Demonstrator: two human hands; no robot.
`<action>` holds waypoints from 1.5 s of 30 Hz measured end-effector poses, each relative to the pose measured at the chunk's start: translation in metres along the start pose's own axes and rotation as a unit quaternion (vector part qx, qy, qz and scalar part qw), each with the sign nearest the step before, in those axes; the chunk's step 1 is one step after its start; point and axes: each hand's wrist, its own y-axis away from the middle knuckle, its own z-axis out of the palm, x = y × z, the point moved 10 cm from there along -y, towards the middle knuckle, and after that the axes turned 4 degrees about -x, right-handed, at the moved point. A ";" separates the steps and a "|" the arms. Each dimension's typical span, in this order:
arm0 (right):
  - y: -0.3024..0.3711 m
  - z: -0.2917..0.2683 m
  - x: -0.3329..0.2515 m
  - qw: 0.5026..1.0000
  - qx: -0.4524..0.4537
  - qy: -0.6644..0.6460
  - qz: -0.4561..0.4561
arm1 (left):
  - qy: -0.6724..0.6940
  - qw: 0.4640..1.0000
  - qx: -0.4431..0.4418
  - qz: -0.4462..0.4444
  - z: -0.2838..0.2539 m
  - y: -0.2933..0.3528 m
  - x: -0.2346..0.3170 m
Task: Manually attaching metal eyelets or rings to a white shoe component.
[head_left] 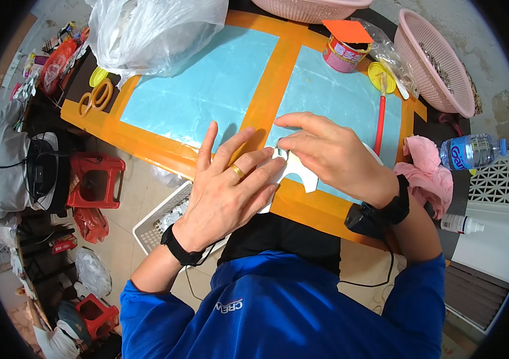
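Note:
A white sheet with cut-out edges (303, 172) lies on the table's near edge, partly covered by both hands. My left hand (227, 188) rests on its left side, fingers stretched and spread, a gold ring on one of them. Over the sheet's upper part, my right hand (326, 152) has thumb and index finger bent together in a pinch. By those fingertips is a small dark and pale spot (280, 153), too small to name. Whatever the right fingers hold is hidden.
Blue panels edged with orange tape cover the table (206, 84). Around them are a plastic bag (156, 36), scissors (96, 99), a tin (344, 55), a red-handled brush (380, 122), a pink basket (430, 66), a pink cloth (425, 173) and a water bottle (472, 152).

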 end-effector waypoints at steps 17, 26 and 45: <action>-0.016 0.005 -0.016 0.979 -0.056 0.132 -0.143 | -0.030 0.999 0.036 0.019 0.001 0.003 0.005; -0.018 0.004 -0.018 0.984 -0.047 0.102 -0.136 | -0.017 0.998 0.051 0.016 0.000 0.004 0.006; -0.018 0.004 -0.012 0.984 -0.066 0.102 -0.132 | -0.006 1.000 0.027 0.009 0.002 0.004 0.008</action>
